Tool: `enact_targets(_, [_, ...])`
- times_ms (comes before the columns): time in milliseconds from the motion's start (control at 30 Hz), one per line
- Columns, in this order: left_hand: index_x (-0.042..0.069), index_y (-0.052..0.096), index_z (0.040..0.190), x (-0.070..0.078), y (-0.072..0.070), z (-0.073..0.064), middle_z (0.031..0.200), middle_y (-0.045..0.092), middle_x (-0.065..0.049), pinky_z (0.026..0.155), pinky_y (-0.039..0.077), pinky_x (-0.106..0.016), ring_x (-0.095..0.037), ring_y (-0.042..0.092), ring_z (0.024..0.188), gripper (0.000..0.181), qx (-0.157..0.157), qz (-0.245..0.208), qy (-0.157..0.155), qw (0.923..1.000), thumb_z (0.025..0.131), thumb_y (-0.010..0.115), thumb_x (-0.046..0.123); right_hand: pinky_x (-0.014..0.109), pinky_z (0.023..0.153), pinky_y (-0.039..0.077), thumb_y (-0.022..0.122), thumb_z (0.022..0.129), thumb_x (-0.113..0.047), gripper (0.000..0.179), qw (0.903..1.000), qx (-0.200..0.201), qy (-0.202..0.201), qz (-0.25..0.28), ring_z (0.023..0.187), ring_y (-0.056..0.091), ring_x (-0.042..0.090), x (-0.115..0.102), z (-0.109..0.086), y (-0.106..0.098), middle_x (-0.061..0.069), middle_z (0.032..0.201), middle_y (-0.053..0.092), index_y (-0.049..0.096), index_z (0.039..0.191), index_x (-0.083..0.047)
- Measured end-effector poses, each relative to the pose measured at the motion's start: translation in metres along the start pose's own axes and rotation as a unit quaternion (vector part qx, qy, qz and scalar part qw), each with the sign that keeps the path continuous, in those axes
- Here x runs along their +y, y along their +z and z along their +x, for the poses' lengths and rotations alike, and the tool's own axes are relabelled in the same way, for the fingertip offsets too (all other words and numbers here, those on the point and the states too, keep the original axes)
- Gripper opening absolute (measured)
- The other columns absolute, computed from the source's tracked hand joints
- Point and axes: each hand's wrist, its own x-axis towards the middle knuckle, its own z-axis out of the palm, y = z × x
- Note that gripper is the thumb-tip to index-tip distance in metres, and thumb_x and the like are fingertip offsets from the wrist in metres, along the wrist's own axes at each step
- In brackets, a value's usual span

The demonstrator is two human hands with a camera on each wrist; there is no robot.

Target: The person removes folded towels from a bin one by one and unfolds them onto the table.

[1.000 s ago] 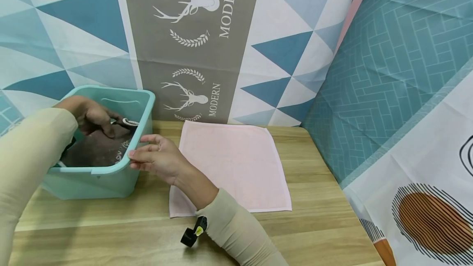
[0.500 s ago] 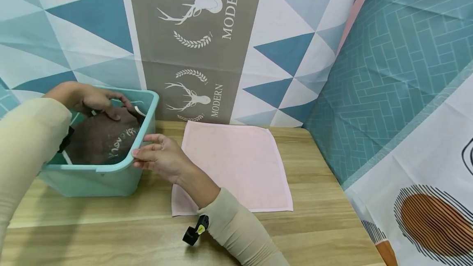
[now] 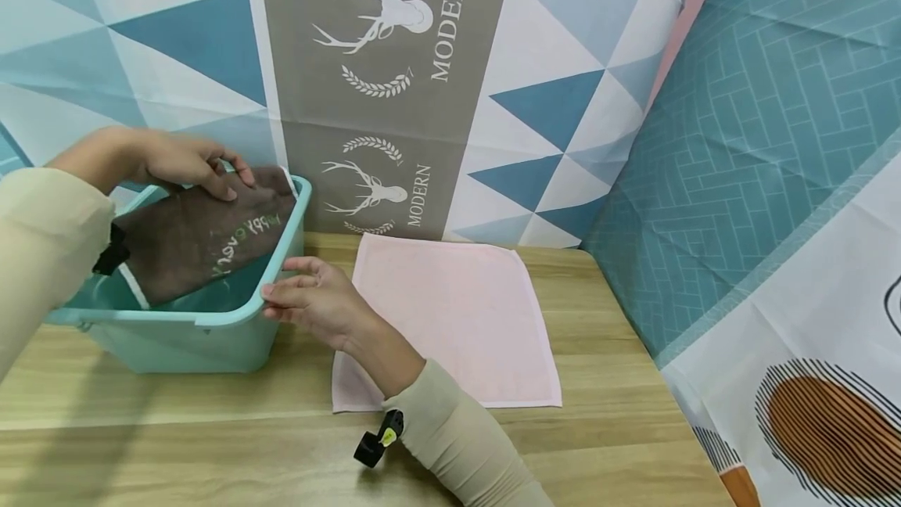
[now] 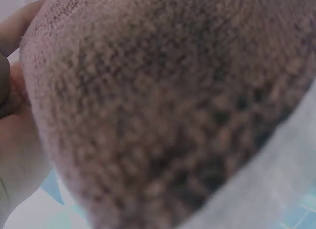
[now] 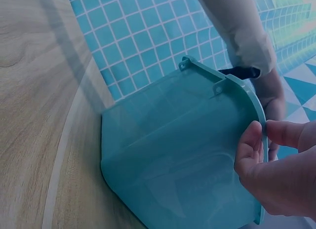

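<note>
My left hand (image 3: 179, 163) pinches the upper edge of a folded brown towel (image 3: 204, 229) with white trim and pale lettering. The towel hangs at a slant, partly above the teal plastic bin (image 3: 190, 346) and partly inside it. Its rough, looped weave fills most of the left wrist view, where the brown cloth (image 4: 148, 100) hides much of the hand. On the bin's right side, my right hand (image 3: 317, 300) grips the rim between thumb and fingers. The right wrist view shows this pinch on the bin wall (image 5: 173, 150) from outside.
A pink towel (image 3: 450, 319) lies spread flat on the wooden table (image 3: 246, 436), right of the bin and partly under my right forearm. Patterned cloth (image 3: 373, 100) covers the wall right behind the table. Another hanging cloth (image 3: 767, 139) borders the right side.
My left hand has risen, drawing the brown towel up from inside the bin, so more of it shows above the rim. The right hand keeps its hold on the rim.
</note>
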Motion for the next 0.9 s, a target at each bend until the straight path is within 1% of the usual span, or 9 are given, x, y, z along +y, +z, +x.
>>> enact_targets(133, [0.0, 0.041, 0.142, 0.016, -0.006, -0.016, 0.112, 0.053, -0.017, 0.077, 0.055, -0.042, -0.028, 0.058, 0.094, 0.045, 0.034, 0.021, 0.028, 0.9988, 0.105, 0.06, 0.018, 0.025, 0.07, 0.058, 0.063, 0.095, 0.012, 0.037, 1.0, -0.003, 0.001, 0.006, 0.066, 0.066, 0.014, -0.001, 0.0, 0.001, 0.007, 0.087, 0.068, 0.053, 0.121, -0.012])
enact_targets(233, [0.002, 0.043, 0.143, 0.029, -0.01, -0.026, 0.115, 0.051, -0.018, 0.075, 0.054, -0.042, -0.029, 0.056, 0.095, 0.045, 0.068, 0.043, 0.047, 0.9956, 0.105, 0.059, 0.018, 0.025, 0.07, 0.058, 0.063, 0.094, 0.013, 0.037, 0.9999, -0.007, 0.0, 0.01, 0.066, 0.067, 0.014, 0.0, 0.0, 0.0, 0.007, 0.087, 0.068, 0.052, 0.12, -0.012])
enact_targets(300, [0.004, 0.046, 0.143, 0.038, -0.012, -0.033, 0.117, 0.049, -0.018, 0.075, 0.054, -0.041, -0.028, 0.055, 0.096, 0.043, 0.093, 0.055, 0.051, 0.9929, 0.105, 0.059, 0.018, 0.026, 0.071, 0.058, 0.063, 0.094, 0.013, 0.037, 0.9999, -0.009, -0.002, 0.012, 0.066, 0.067, 0.014, 0.001, 0.0, 0.0, 0.007, 0.087, 0.069, 0.052, 0.121, -0.011])
enact_targets(467, [0.009, 0.047, 0.144, 0.055, -0.016, -0.045, 0.118, 0.044, -0.017, 0.074, 0.056, -0.038, -0.028, 0.056, 0.095, 0.041, 0.136, 0.071, 0.059, 0.9863, 0.106, 0.058, 0.019, 0.025, 0.072, 0.058, 0.063, 0.095, 0.012, 0.039, 0.9999, -0.011, -0.002, 0.004, 0.067, 0.067, 0.014, 0.002, 0.002, -0.001, 0.007, 0.088, 0.068, 0.051, 0.124, -0.011])
enact_targets(567, [0.012, 0.047, 0.145, 0.064, -0.015, -0.049, 0.121, 0.041, -0.015, 0.075, 0.056, -0.036, -0.027, 0.058, 0.098, 0.042, 0.161, 0.073, 0.064, 0.9822, 0.106, 0.059, 0.022, 0.025, 0.072, 0.058, 0.064, 0.094, 0.012, 0.039, 1.0, -0.01, 0.001, 0.0, 0.068, 0.067, 0.014, 0.003, 0.002, -0.003, 0.007, 0.088, 0.068, 0.051, 0.124, -0.012])
enact_targets(733, [0.017, 0.046, 0.146, 0.081, -0.011, -0.052, 0.13, 0.041, -0.013, 0.076, 0.057, -0.035, -0.03, 0.058, 0.111, 0.043, 0.197, 0.07, 0.075, 0.9751, 0.106, 0.058, 0.027, 0.026, 0.071, 0.059, 0.064, 0.093, 0.014, 0.038, 0.9999, -0.007, 0.002, -0.009, 0.069, 0.068, 0.015, 0.0, 0.002, -0.006, 0.009, 0.086, 0.068, 0.054, 0.122, -0.01])
enact_targets(900, [0.019, 0.046, 0.147, 0.098, -0.004, -0.05, 0.134, 0.044, -0.013, 0.076, 0.057, -0.035, -0.031, 0.058, 0.112, 0.043, 0.231, 0.054, 0.093, 0.967, 0.106, 0.056, 0.028, 0.026, 0.07, 0.059, 0.065, 0.092, 0.014, 0.043, 0.9992, 0.004, 0.002, -0.04, 0.072, 0.068, 0.017, -0.006, -0.001, -0.013, 0.01, 0.086, 0.068, 0.055, 0.13, -0.004])
